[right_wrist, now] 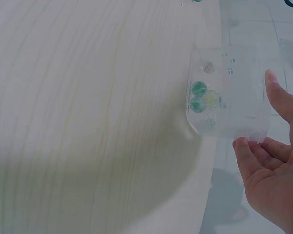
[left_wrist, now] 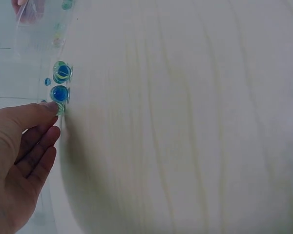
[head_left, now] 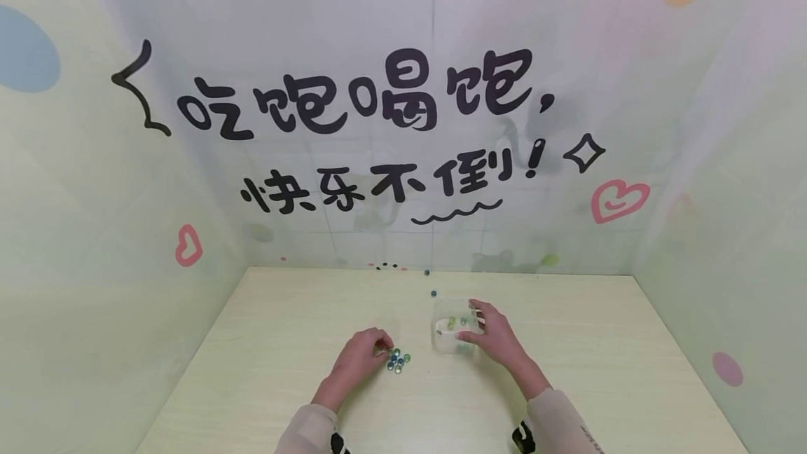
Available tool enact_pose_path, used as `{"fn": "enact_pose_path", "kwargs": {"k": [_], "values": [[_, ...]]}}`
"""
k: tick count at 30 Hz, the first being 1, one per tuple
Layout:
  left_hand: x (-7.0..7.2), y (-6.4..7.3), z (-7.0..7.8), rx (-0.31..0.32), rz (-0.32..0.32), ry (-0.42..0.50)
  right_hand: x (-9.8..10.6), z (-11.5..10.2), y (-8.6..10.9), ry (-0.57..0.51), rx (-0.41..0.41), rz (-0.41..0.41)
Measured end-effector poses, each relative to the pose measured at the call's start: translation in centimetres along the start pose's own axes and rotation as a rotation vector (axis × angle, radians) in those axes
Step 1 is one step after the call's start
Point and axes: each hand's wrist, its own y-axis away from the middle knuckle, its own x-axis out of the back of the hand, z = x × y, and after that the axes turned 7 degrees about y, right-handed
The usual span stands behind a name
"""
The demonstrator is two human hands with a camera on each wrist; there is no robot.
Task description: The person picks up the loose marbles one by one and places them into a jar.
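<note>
In the head view, a cluster of blue and green glass marbles (head_left: pixel 398 363) lies on the table left of a clear plastic container (head_left: pixel 441 328). My left hand (head_left: pixel 361 357) is at the cluster's left edge, its thumb and forefinger pinching a green marble (left_wrist: pixel 61 110) that is partly hidden behind the thumb. Beside it, a blue marble (left_wrist: pixel 59 93) shows in the left wrist view. My right hand (head_left: pixel 498 338) grips the container's right side, thumb and fingers spread round its rim. Inside the upright container are several green and yellowish marbles (right_wrist: pixel 198 88).
Two dark marbles lie apart behind the container, one marble (head_left: pixel 433 293) nearer and another marble (head_left: pixel 426 272) by the back wall. The pale wooden table (head_left: pixel 567 370) is enclosed by printed fabric walls (head_left: pixel 353 244) at the back and sides.
</note>
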Motion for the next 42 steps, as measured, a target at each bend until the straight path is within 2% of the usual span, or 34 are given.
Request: {"fn": "enact_pose_path", "kwargs": {"k": [20,42], "values": [[-0.16,0.21,-0.41,-0.016,0.025,0.002,-0.14,0.35,-0.2,-0.007,-0.005,0.001],[0.58,-0.05,-0.08,-0.006,0.037,0.001,0.04,0.1,-0.04,-0.005,0.005,0.002]]}}
